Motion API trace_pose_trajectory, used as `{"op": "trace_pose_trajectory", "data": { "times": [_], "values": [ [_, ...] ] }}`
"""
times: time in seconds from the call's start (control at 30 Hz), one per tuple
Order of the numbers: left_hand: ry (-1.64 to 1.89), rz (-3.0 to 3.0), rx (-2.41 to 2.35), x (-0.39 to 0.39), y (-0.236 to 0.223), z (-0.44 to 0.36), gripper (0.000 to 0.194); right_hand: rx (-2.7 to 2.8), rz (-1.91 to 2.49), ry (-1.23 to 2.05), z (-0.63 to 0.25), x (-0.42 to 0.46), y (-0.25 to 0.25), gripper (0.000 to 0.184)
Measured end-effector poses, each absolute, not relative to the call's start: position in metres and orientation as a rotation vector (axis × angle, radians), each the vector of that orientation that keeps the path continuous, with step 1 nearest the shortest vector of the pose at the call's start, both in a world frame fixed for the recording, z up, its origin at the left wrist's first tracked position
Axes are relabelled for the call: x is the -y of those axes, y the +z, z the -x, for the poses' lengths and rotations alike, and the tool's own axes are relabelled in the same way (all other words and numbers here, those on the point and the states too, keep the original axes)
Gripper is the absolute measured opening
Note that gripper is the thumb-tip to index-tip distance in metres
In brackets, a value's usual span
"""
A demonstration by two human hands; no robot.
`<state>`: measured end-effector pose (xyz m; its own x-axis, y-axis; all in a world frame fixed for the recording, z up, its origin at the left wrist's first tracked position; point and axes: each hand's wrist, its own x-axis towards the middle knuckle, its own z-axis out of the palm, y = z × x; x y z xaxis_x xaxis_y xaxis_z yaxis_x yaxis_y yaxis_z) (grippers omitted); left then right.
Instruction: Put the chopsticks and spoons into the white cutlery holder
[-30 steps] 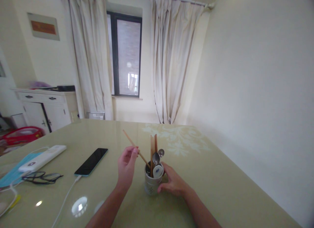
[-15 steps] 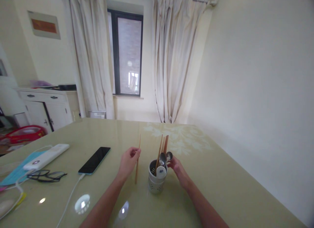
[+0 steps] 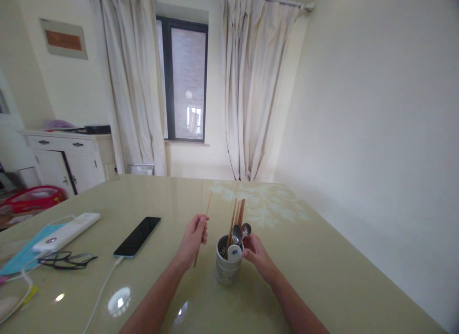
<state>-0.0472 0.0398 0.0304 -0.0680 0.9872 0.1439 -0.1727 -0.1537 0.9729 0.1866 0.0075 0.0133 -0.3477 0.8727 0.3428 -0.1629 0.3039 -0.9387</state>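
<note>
A white perforated utensil cup stands on the pale green table, holding several wooden chopsticks, metal spoons and a white ceramic spoon. My left hand pinches a single wooden chopstick, nearly upright, just left of the cup. My right hand is at the cup's right side, fingers curled at the rim near a metal spoon; whether it grips anything is unclear.
A black phone on a white cable lies to the left. Farther left are black glasses, a white power bank and a blue face mask. A white cabinet and curtained window stand beyond the table.
My left hand drew one chopstick out of the cup and now holds it upright beside it. My right hand rose from the cup's base to its rim.
</note>
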Motion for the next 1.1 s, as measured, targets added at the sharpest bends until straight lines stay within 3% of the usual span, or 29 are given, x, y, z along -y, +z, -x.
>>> {"op": "trace_pose_trajectory", "data": {
  "times": [0.27,0.53,0.67,1.1],
  "values": [
    [1.21,-1.269,-0.974,-0.034,0.07,0.022,0.059,1.627,0.606,1.234,-0.178,-0.007,0.016,0.072],
    [1.01,-1.293,-0.737,-0.045,0.075,0.013,0.05,1.689,0.563,1.313,-0.177,-0.003,0.01,0.104],
    [0.965,-1.257,-0.712,-0.045,0.075,0.011,0.047,1.709,0.61,1.295,-0.177,-0.003,0.004,0.099],
    [1.128,-1.273,-0.782,-0.044,0.084,0.002,0.05,1.688,0.581,1.284,-0.171,-0.005,-0.003,0.099]
  ]
}}
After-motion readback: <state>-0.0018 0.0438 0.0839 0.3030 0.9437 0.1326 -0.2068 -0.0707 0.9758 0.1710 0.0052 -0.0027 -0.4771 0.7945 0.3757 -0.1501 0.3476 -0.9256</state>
